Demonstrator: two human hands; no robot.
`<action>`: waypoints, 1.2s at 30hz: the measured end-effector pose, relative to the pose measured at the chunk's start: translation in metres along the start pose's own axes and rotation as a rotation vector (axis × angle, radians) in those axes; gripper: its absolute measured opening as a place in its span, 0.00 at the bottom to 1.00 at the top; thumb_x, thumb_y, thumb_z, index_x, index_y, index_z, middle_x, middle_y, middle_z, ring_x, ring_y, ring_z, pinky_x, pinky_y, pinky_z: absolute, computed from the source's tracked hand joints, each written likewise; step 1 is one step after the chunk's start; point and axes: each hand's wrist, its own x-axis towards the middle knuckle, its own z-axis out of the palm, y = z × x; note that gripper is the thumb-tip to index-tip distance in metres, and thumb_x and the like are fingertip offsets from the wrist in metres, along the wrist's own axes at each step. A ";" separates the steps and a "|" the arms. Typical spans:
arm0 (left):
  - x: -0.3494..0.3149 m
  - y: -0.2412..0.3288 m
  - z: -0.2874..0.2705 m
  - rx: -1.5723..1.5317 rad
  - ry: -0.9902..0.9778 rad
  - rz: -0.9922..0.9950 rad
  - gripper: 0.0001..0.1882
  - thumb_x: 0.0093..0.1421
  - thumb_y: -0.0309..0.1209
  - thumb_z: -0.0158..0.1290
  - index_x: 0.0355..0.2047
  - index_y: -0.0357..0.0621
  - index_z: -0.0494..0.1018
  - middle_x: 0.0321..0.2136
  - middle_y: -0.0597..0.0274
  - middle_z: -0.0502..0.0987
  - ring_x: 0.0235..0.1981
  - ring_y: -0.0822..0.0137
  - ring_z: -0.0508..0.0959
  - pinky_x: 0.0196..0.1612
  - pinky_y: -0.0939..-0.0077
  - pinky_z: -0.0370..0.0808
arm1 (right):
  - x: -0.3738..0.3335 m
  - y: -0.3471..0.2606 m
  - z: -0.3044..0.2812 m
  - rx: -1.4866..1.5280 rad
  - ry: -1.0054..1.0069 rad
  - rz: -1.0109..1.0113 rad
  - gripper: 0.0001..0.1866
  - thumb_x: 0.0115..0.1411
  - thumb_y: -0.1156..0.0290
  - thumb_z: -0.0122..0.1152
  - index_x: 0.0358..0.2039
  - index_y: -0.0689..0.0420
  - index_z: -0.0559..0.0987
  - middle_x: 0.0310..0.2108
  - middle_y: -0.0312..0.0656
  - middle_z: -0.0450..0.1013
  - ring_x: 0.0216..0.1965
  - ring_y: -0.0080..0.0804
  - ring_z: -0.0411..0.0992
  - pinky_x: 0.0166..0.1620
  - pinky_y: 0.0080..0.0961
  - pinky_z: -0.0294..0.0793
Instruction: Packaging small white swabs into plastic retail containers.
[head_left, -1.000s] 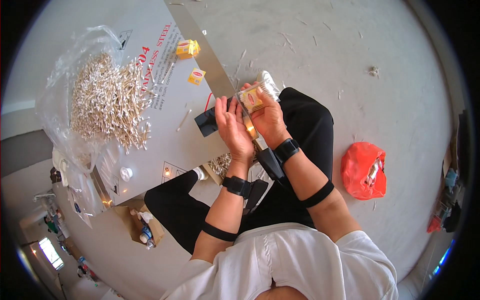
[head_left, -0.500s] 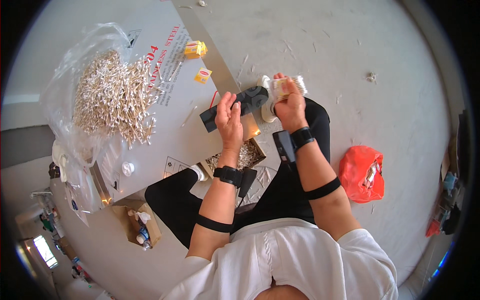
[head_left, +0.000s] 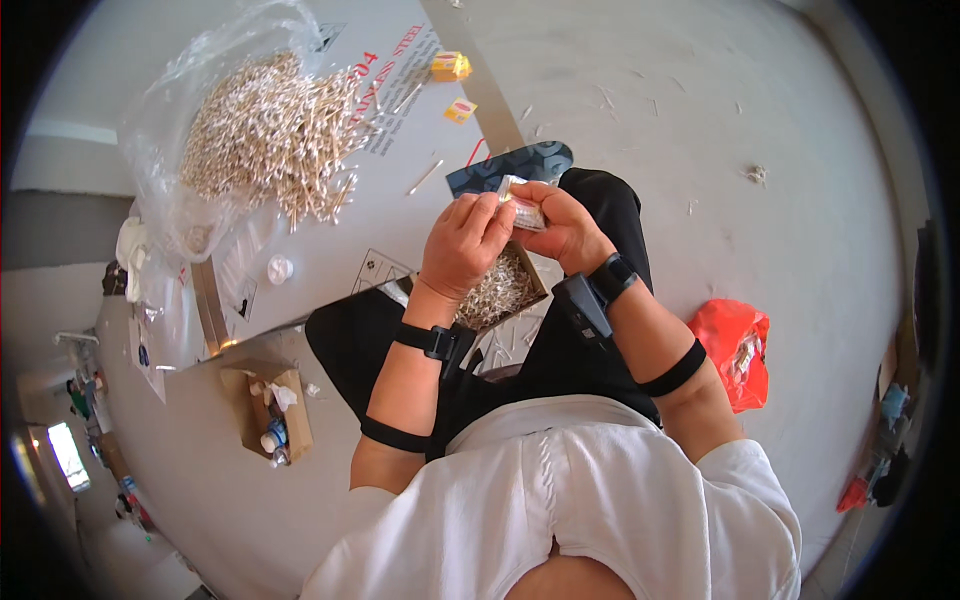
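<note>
A small clear packet of cotton swabs (head_left: pixel 527 213) with a yellow and red label is held up in front of me. My right hand (head_left: pixel 568 232) closes round its right side, thumb and fingers gripping it. The curled fingers of my left hand (head_left: pixel 462 243) pinch the packet's left end. Below my hands, an open cardboard box (head_left: pixel 543 292) holds many loose cotton swabs (head_left: pixel 495 292). A dark patterned strip (head_left: pixel 545 157) lies at the table edge just beyond the packet.
On the steel-sheet table (head_left: pixel 330 265), a large heap of cotton swabs (head_left: pixel 265 140) spills from a clear plastic bag (head_left: pixel 160 130). Small yellow packs (head_left: pixel 451 67) and a white round container (head_left: pixel 280 268) stand there too. A red bag (head_left: pixel 735 345) sits on the floor right; another carton (head_left: pixel 300 440) lies left.
My right hand has brought the swab packet inward and lower. The left hand, open and apart before, has closed onto the packet's end. The view has shifted slightly.
</note>
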 end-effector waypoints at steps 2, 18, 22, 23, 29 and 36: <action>-0.012 -0.002 -0.009 -0.016 -0.004 -0.043 0.12 0.45 0.23 0.54 0.33 0.37 0.72 0.30 0.60 0.70 0.29 0.63 0.71 0.31 0.72 0.73 | 0.004 0.015 0.004 -0.013 0.009 0.018 0.08 0.62 0.68 0.49 0.37 0.60 0.69 0.34 0.47 0.71 0.36 0.41 0.73 0.46 0.42 0.74; -0.044 -0.023 -0.011 -0.185 0.066 -0.530 0.02 0.49 0.21 0.52 0.25 0.41 0.71 0.24 0.60 0.67 0.29 0.61 0.71 0.30 0.70 0.70 | 0.011 0.048 0.015 -1.398 -0.089 -1.124 0.07 0.44 0.79 0.66 0.27 0.57 0.82 0.28 0.35 0.71 0.31 0.21 0.68 0.32 0.17 0.68; -0.056 -0.020 0.006 -0.720 0.232 -0.909 0.01 0.53 0.25 0.55 0.27 0.42 0.74 0.25 0.68 0.73 0.25 0.75 0.70 0.28 0.80 0.66 | 0.020 0.048 0.009 -1.310 -0.127 -1.050 0.05 0.46 0.78 0.66 0.26 0.59 0.81 0.24 0.32 0.71 0.28 0.17 0.67 0.29 0.15 0.65; -0.059 -0.017 0.010 -0.721 0.231 -0.912 0.01 0.53 0.25 0.55 0.27 0.42 0.74 0.25 0.68 0.73 0.25 0.75 0.70 0.28 0.80 0.66 | 0.021 0.051 0.008 -1.185 -0.107 -0.918 0.04 0.47 0.78 0.66 0.26 0.60 0.80 0.23 0.31 0.71 0.27 0.15 0.65 0.28 0.13 0.64; -0.061 -0.007 0.022 -1.099 0.414 -1.270 0.02 0.53 0.25 0.56 0.27 0.40 0.75 0.22 0.71 0.74 0.23 0.81 0.68 0.27 0.86 0.63 | 0.024 0.060 0.007 -1.075 -0.052 -0.808 0.03 0.50 0.77 0.64 0.25 0.61 0.78 0.21 0.29 0.71 0.23 0.12 0.63 0.28 0.11 0.62; -0.068 -0.010 0.026 -1.232 0.463 -1.302 0.03 0.52 0.26 0.57 0.27 0.40 0.75 0.23 0.70 0.74 0.24 0.80 0.69 0.28 0.85 0.64 | 0.024 0.058 0.010 -1.005 -0.045 -0.744 0.01 0.50 0.78 0.63 0.24 0.60 0.78 0.21 0.29 0.72 0.24 0.13 0.63 0.28 0.13 0.62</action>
